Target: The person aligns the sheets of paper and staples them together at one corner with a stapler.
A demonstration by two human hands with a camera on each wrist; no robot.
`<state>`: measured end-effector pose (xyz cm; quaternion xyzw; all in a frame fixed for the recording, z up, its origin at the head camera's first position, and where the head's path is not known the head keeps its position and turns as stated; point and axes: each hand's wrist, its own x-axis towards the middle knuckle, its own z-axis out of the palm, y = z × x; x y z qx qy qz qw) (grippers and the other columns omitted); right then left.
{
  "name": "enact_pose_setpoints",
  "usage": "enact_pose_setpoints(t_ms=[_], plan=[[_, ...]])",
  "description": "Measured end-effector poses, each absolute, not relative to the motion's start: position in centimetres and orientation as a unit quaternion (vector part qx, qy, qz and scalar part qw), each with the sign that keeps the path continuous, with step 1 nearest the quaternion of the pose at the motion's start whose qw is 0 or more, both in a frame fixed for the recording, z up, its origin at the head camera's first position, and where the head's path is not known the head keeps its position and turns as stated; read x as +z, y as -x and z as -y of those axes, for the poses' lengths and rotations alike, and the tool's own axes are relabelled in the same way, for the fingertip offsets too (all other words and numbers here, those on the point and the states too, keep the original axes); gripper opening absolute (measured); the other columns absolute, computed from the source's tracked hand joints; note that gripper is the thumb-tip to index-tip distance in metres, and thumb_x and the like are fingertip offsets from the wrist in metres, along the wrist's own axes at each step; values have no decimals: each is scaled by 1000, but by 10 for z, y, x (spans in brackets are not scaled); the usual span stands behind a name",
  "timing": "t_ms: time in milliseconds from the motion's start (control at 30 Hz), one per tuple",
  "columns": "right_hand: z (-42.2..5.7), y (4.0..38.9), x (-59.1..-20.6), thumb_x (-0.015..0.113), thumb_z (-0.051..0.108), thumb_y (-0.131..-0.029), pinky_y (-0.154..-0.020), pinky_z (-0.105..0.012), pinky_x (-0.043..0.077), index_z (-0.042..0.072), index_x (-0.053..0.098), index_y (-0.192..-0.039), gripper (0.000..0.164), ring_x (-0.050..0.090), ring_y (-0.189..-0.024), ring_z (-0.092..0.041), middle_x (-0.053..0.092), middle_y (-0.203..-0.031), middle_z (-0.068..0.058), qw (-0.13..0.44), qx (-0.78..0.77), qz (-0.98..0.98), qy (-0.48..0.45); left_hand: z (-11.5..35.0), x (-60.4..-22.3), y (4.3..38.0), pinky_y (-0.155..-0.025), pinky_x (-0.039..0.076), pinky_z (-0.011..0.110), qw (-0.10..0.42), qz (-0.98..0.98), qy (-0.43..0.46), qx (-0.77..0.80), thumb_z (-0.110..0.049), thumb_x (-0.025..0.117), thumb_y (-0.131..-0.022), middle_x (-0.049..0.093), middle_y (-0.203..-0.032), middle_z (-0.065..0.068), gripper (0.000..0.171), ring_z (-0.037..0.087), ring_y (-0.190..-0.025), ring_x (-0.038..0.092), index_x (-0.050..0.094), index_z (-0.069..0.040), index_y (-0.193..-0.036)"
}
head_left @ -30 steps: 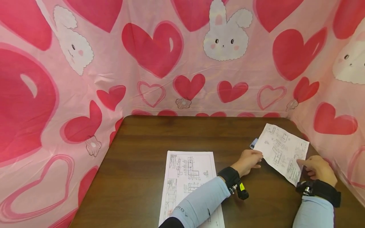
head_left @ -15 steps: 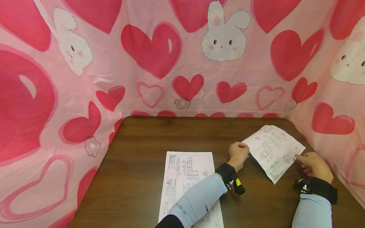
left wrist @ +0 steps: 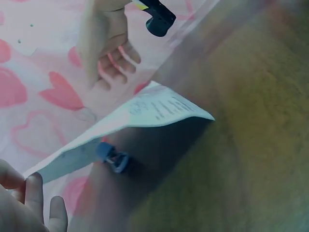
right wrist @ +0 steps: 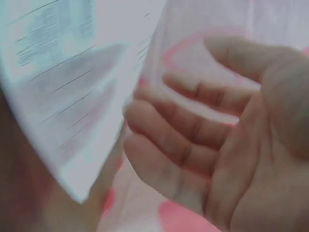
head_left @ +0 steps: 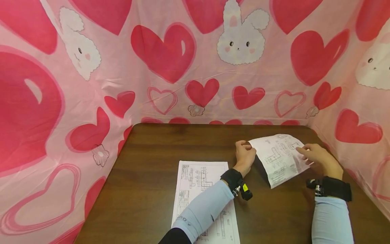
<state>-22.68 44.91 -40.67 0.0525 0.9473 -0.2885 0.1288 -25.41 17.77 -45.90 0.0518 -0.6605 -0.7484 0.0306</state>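
Observation:
My left hand (head_left: 245,156) pinches the left corner of a white sheet of paper (head_left: 278,159) printed with technical drawings. The sheet is raised and bowed above the table's right side, its near corner drooping. At its right edge is my right hand (head_left: 320,158); the right wrist view shows the fingers (right wrist: 178,130) loosely bent beside the paper (right wrist: 72,106), holding nothing. Beneath the lifted sheet, the left wrist view reveals a small blue object (left wrist: 113,157) on the table, blurred, its kind unclear. The sheet hides it in the head view.
Another printed drawing (head_left: 186,183) lies flat at the middle front of the brown table (head_left: 146,189), partly covered by my left forearm. Pink cloth (head_left: 164,101) with hearts and rabbits encloses the back and both sides.
My left hand has carried the sheet's corner left and away from me, turning and lifting the paper. My right hand has shifted left and farther back, its fingers coming off the edge.

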Motion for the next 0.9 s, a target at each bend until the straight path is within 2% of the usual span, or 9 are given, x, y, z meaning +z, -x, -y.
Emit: enact_pose_setpoints(t_ms=[100,233,467,567,733,900], plan=[[-429,239,-393,46,38,-103,-67,-42,59,-16,47,-121,57,68,-76,-25,67,-91,-25,120,-272,-955,-9,-171,-453,258,-73,48,33,28,659,-47,-750,2,67,-79,66,-87,0,28,14,-81,58,59,-11,-103],[-405,249,-379,50,37,-101,-66,-42,58,-11,53,-117,50,68,-75,-27,67,-91,-24,87,-252,-963,31,-166,-444,261,-69,46,28,29,664,-32,-746,-1,68,-81,61,-81,-4,14,10,-77,54,66,-10,-91],[-363,263,-352,55,34,-99,-72,-48,55,-2,63,-112,38,62,-82,-29,68,-100,-23,-15,-190,-977,96,-156,-425,262,-64,42,24,17,668,-2,-744,0,66,-82,61,-82,0,11,9,-75,52,66,-6,-91],[-347,268,-340,58,32,-98,-75,-50,53,0,65,-112,36,59,-82,-29,68,-97,-19,-45,-178,-976,119,-153,-418,262,-65,43,23,4,674,6,-739,-1,67,-84,61,-83,-1,10,8,-75,52,67,-8,-91],[-329,275,-322,60,31,-97,-76,-46,52,1,66,-113,34,58,-83,-27,69,-94,-14,-37,-170,-972,155,-148,-405,260,-65,43,23,-13,667,24,-745,-1,68,-84,59,-79,-4,10,8,-74,52,68,-8,-92],[-318,279,-309,60,33,-96,-77,-44,51,5,68,-115,34,59,-86,-25,71,-100,-12,-7,-161,-969,190,-141,-395,260,-64,44,21,-18,677,58,-733,-2,68,-87,58,-79,-5,10,8,-73,52,68,-6,-96]])
